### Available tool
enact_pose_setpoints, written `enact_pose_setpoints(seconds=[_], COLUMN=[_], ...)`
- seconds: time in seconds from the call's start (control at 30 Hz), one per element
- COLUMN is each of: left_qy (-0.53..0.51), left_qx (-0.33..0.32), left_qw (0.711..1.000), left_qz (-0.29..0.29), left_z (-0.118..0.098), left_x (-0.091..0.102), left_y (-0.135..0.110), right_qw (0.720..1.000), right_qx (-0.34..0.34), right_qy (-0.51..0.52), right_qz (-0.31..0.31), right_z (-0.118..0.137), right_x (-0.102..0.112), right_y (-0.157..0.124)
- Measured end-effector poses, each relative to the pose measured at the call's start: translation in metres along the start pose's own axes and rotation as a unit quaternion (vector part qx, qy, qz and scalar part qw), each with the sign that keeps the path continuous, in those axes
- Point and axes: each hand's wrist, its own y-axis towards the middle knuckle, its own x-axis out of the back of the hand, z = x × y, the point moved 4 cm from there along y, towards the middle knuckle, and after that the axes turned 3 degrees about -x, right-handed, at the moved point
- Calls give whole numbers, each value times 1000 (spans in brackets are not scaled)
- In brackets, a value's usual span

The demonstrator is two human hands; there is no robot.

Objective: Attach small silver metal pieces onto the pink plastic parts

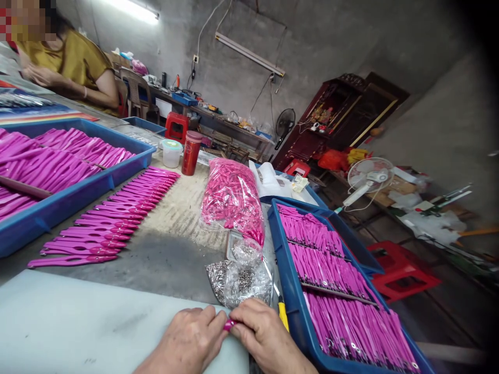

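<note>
Left hand [191,332], right hand [265,332]: grips both pinched closed on pink part [230,324]. Uneven pressure might flick it into metal bits [219,278].

Small glossy magenta piece [230,324] (partly hidden), pinched between fingers [242,314]

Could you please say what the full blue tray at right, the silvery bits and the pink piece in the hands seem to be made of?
The blue tray: likely moulded plastic, satin, with rounded corners. The silvery bits: probably shiny metal, with bright glints. The pink piece: perhaps glossy plastic, from its highlight, though mostly hidden.
</note>
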Motion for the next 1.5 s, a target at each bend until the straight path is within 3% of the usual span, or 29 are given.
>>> enact_pose_setpoints(seconds=[0.17, 0.43, 0.57, 0.73, 0.9, 1.03, 1.1, 1.5], left_qy=[-11, -17, -3, -11, -13, -12, -15, -15], left_qx=[-5, -12, -13, -3, 2, 2, 0, 9], left_qw=[1000, 1000, 1000, 1000, 1000, 1000, 1000, 1000], left_qz=[-6, -15, -19, -23, -13, -10, -11, -10], left_z=[0, 1, 1, 2, 4, 5, 5, 5], left_x=[2, 5, 5, 7, 6, 3, 4, 1], left_y=[1, 2, 2, 3, 4, 3, 2, 0], right_qw=[998, 987, 987, 990, 989, 967, 955, 942], right_qx=[-11, -123, -125, -111, -102, -97, -96, -82], right_qy=[54, 106, 86, 84, -30, -232, -281, -324], right_qz=[-3, -8, -45, -36, -104, -38, -11, 33], right_z=[0, -3, -4, -7, -16, -22, -23, -25], right_x=[0, -8, -12, -3, 25, 23, 18, 8], right_y=[0, 1, 2, 4, 14, 31, 37, 51])
